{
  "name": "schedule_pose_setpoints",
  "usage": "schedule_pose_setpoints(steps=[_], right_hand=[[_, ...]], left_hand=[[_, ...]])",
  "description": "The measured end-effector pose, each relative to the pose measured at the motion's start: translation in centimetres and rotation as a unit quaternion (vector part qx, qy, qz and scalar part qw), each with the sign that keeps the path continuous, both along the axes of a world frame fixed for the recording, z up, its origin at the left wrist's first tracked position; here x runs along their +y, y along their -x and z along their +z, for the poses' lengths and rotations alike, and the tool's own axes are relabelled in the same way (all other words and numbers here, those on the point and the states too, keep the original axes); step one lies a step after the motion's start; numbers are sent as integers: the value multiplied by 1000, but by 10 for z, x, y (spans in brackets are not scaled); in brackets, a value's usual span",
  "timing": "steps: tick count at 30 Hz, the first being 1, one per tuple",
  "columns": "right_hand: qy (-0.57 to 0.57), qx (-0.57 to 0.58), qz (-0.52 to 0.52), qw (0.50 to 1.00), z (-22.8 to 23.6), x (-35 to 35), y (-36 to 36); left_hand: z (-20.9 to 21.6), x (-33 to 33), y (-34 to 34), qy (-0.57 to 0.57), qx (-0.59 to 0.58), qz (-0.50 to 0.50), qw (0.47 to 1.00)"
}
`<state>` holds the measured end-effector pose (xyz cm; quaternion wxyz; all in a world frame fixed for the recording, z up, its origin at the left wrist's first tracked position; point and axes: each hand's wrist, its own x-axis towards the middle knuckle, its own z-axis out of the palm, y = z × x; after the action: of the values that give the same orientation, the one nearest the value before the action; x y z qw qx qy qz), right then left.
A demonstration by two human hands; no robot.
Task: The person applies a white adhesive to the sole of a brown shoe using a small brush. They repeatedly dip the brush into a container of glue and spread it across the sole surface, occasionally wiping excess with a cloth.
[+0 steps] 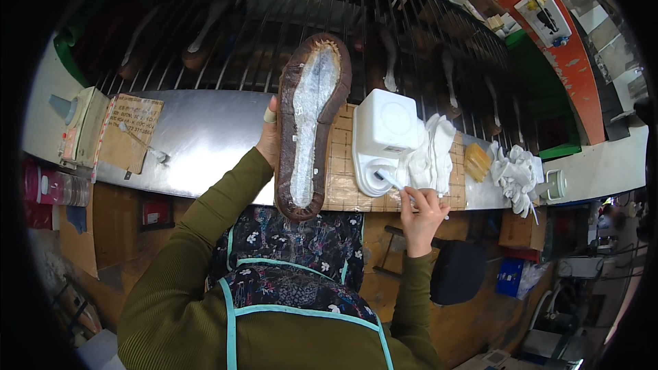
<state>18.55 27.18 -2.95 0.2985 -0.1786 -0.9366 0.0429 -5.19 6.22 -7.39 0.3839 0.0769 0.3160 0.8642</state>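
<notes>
My left hand (269, 136) grips a brown shoe upper (288, 157) by its left side and holds it up, underside facing me. Down its middle runs a pale, whitish bottom, ringed by the folded brown edge. The fingers behind the upper are hidden. In my right hand (421, 218) a thin white-handled brush (393, 179) is pinched, its tip at the round, cup-like front of a white plastic dispenser pot (385, 123). Whether the tip touches the liquid I cannot tell. The pot stands on a gridded brown board (339, 185).
White gloves (433, 154) lie right of the pot, then a yellow block (476, 162) and more crumpled gloves (514, 171). A cardboard piece (133, 113) with a brush on it lies left. Beyond the metal bench (199, 127), bars (264, 0) cover several dark shoe-like shapes.
</notes>
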Motion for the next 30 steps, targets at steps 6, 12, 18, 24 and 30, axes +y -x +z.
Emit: schedule_pose_setpoints(steps=[6, 12, 18, 24, 30], right_hand=[[11, -46, 30, 998, 8, 4, 0], [514, -45, -19, 856, -6, 25, -11], [602, -6, 14, 798, 11, 23, -6], [41, 160, 68, 984, 71, -26, 63], [123, 128, 96, 979, 73, -33, 124]], left_hand=[[-11, 1, -10, 26, 19, -56, 998], [-27, -4, -10, -16, 19, -96, 995], [-42, -7, -9, -19, -10, -126, 992], [-51, 1, -7, -103, -37, -167, 980], [-40, 1, -11, -94, -38, -183, 978]])
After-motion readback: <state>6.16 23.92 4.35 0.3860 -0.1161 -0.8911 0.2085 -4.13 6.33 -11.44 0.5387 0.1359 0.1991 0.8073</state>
